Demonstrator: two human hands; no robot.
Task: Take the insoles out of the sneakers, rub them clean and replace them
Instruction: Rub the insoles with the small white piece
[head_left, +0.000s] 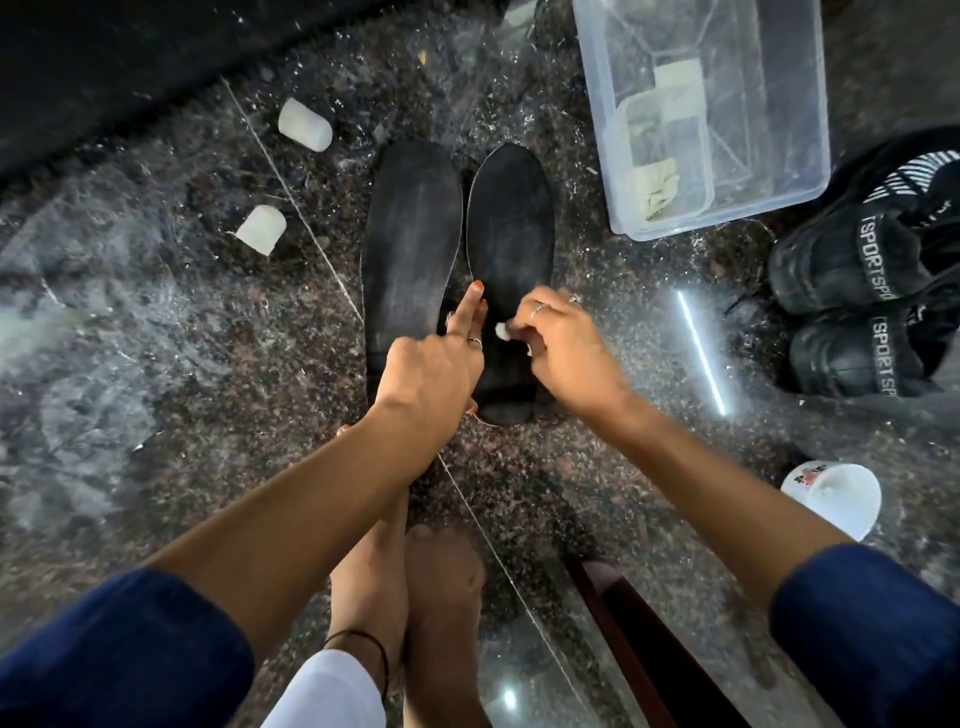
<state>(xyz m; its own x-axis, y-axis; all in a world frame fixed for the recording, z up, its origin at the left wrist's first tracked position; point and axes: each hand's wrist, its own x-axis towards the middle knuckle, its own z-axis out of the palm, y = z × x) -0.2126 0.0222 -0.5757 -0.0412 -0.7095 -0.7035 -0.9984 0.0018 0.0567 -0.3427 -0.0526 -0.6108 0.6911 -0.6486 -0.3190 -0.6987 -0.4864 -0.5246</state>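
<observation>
Mid-frame, 2 insoles (506, 234) lie flat for rubbing. The left hand (434, 371), forefinger extended, pins the right one while the right hand (563, 353) pinches a white scrap (502, 331). Sneakers (852, 291) wait at right.

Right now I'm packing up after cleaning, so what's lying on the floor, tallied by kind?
Black insoles: 2
Black sneakers: 2
White eraser blocks: 2
Clear plastic box: 1
White cup: 1
Total: 8
</observation>
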